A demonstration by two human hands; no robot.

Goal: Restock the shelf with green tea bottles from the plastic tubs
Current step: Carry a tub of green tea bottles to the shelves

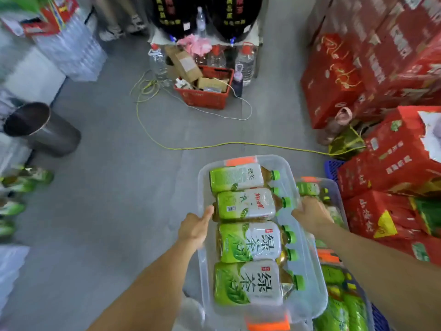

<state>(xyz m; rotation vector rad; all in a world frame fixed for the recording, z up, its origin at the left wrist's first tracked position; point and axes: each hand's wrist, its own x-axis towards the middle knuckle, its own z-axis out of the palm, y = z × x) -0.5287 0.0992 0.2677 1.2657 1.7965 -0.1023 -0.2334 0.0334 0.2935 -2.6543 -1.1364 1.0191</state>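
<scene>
A clear plastic tub [307,271] with orange latches is held up above the floor. Several green tea bottles [248,242] lie on their sides inside it, green caps pointing right. My left hand [195,226] grips the tub's left rim, thumb over the edge. At the opposite rim, my right hand [310,212] holds on with its fingers curled over the edge. A second tub [334,187] with more green tea bottles [341,309] sits below and to the right. Blurred green bottles on the shelf [21,180] show at the far left.
Red cartons [391,163] are stacked along the right. A yellow cord [214,145] crosses the grey floor. A red basket [205,91] of boxes and large water jugs [245,60] stand at the back. A metal bin [40,130] is on the left.
</scene>
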